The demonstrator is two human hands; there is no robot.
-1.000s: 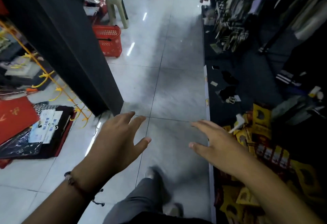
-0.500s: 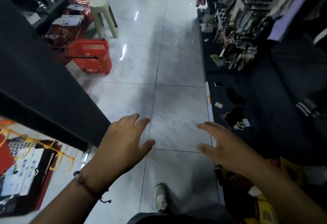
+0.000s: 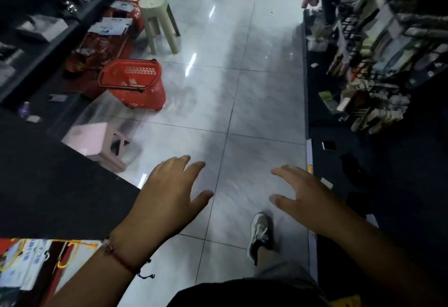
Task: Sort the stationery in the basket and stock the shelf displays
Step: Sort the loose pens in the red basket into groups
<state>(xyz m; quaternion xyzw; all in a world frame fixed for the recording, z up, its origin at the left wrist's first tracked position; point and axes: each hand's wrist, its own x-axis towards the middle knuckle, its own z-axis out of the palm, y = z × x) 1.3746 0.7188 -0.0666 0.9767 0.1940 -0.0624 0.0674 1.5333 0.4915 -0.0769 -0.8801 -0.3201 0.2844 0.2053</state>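
Both hands are held out, palms down, above the tiled floor of a shop aisle, and they hold nothing. The left hand has straight fingers lying close together with the thumb apart; a red bracelet is on its wrist. The right hand has fingers slightly spread, thumb apart. The red basket stands on the floor ahead at the left, well apart from the hands, beside a dark shelf. Near it are 2 stools: a beige stool behind and a pink stool in front. 1 shoe is on the floor below the right hand.
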